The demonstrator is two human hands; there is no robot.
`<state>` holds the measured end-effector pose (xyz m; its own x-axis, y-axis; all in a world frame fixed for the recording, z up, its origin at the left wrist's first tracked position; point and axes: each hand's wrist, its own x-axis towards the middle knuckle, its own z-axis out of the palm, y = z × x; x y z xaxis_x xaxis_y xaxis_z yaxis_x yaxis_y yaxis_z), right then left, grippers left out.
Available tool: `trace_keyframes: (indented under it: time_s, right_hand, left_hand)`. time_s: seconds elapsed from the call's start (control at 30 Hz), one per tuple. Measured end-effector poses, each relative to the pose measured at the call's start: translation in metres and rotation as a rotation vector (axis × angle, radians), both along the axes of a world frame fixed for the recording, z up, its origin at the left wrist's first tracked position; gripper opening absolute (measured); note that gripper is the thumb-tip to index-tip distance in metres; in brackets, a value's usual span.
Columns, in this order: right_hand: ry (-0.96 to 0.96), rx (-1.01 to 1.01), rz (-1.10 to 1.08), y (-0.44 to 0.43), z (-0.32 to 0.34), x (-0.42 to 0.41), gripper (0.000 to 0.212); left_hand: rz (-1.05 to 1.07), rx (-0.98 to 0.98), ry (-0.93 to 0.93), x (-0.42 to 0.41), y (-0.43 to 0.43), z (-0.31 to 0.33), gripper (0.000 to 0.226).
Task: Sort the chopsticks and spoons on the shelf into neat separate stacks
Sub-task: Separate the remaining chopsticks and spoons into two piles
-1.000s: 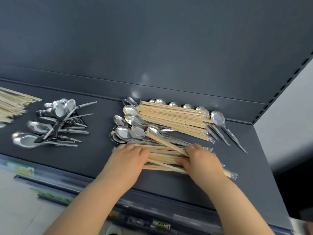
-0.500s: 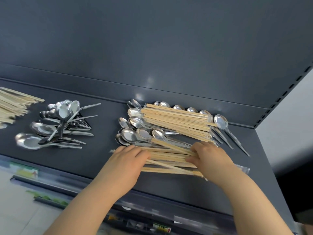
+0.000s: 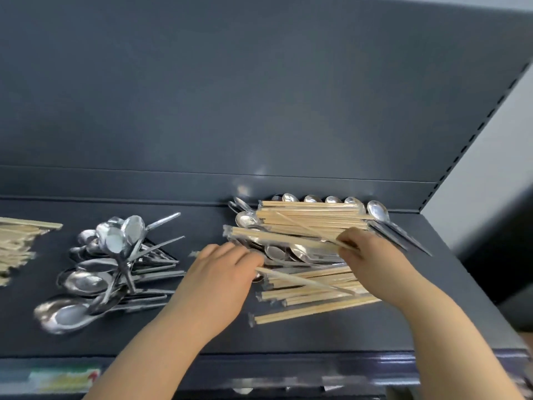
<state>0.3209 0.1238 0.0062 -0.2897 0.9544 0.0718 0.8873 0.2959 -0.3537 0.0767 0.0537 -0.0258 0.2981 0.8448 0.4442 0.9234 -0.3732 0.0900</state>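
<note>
A mixed pile lies at the shelf's right: wrapped wooden chopsticks [image 3: 311,217] stacked across steel spoons [image 3: 302,252], with more chopsticks [image 3: 311,298] fanned out nearer the front edge. My right hand [image 3: 372,261] pinches a few wrapped chopsticks [image 3: 277,236] at their right end, lifted slightly over the spoons. My left hand [image 3: 222,272] rests palm down at the pile's left edge, fingers bent over chopstick ends. A separate spoon heap [image 3: 115,264] sits left of centre. Another chopstick stack [image 3: 17,241] lies at the far left, partly cut off.
The dark grey shelf [image 3: 317,336] has a back wall [image 3: 259,96] close behind the piles and a perforated upright [image 3: 473,134] on the right. A price strip with labels [image 3: 63,379] runs along the front edge.
My right hand moved back and up, lifting a few chopsticks off the front bundle over the spoons. My left hand slid slightly left. The camera moved closer and tilted.
</note>
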Motion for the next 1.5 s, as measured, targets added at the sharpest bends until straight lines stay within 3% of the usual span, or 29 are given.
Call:
trace_keyframes:
  time_s: [0.1, 0.2, 0.4, 0.57, 0.8, 0.93, 1.03, 1.13, 1.5]
  right_hand:
    - [0.067, 0.032, -0.005, -0.017, 0.002, -0.037, 0.013]
    - [0.056, 0.073, -0.015, -0.034, -0.004, -0.074, 0.017]
    - [-0.067, 0.161, -0.085, -0.05, -0.018, -0.141, 0.031]
    - [-0.011, 0.064, -0.093, -0.052, -0.025, -0.173, 0.033]
    - [0.047, -0.003, 0.077, -0.04, -0.014, -0.196, 0.035]
    - [0.107, 0.016, 0.064, -0.031, -0.004, -0.216, 0.042]
    - [0.116, 0.069, 0.123, -0.03, 0.002, -0.242, 0.035]
    - [0.1, 0.084, 0.193, -0.037, 0.008, -0.284, 0.022]
    - [-0.027, 0.081, 0.252, -0.055, -0.003, -0.501, 0.026]
  left_hand:
    - [-0.036, 0.066, 0.011, -0.028, -0.001, 0.01, 0.008]
    - [-0.041, 0.056, 0.039, -0.058, -0.007, 0.012, 0.025]
    - [-0.02, -0.005, 0.072, -0.117, -0.021, 0.008, 0.026]
    - [0.042, -0.063, 0.039, -0.149, -0.035, 0.006, 0.028]
    - [0.15, -0.117, 0.038, -0.17, -0.05, 0.013, 0.022]
    - [0.156, -0.133, 0.017, -0.188, -0.056, 0.021, 0.026]
    - [0.181, -0.088, -0.005, -0.213, -0.058, 0.021, 0.012]
    - [0.198, -0.08, -0.016, -0.251, -0.064, 0.013, 0.014]
    - [0.25, -0.071, 0.004, -0.463, -0.083, -0.005, 0.016]
